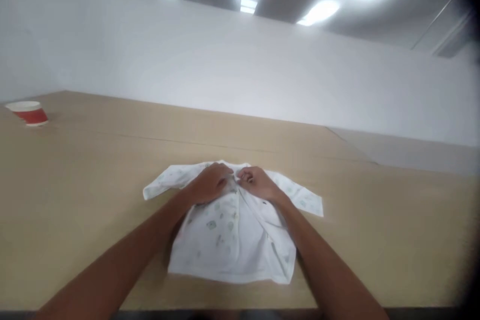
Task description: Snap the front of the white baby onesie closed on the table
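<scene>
Tiny white printed baby shirt lies flat mid-table. Left hand and right hand have fingers curled, pinching the neckline. Looks soft, light and floppy, so I'd grab hems or collar. Red paper cup sits far left.

Both forearms are bare from the lower edge of the view up to the wrists, with no sleeve, cuff or glove showing. The left hand and right hand appear to carry no ring, watch or band, though blur hides fine detail.
</scene>
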The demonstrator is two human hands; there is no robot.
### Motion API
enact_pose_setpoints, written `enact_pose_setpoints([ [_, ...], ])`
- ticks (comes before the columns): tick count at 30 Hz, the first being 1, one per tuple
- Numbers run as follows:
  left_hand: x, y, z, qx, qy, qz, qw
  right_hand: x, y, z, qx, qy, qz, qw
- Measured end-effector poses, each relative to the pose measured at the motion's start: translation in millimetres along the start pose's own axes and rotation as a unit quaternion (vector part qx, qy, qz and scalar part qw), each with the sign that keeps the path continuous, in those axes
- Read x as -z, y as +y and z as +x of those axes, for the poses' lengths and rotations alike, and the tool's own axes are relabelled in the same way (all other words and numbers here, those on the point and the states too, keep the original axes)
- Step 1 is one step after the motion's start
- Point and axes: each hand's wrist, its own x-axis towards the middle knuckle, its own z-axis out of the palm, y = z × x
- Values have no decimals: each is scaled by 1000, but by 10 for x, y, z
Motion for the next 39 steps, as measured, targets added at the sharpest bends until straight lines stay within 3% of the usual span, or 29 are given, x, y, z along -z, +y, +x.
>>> enact_pose_setpoints([
  [2,14,83,1,32,2,34,999,-70,-11,39,38,17,16,999],
  [6,70,223,41,78,-19,100,992,-98,-59,115,44,106,21,993],
  [11,-25,135,173,142,-5,91,986,-78,-98,175,23,216,12,976],
  [16,-246,-33,174,101,35,91,990,-217,-11,177,3,152,21,988],
  [22,-209,1,90,68,61,33,995,-227,10,138,-4,71,32,997],
  [28,-259,14,126,101,98,-11,990,-230,69,189,18,146,31,989],
  [39,-377,-74,120,100,137,-43,985,-260,136,201,30,116,75,990],
])
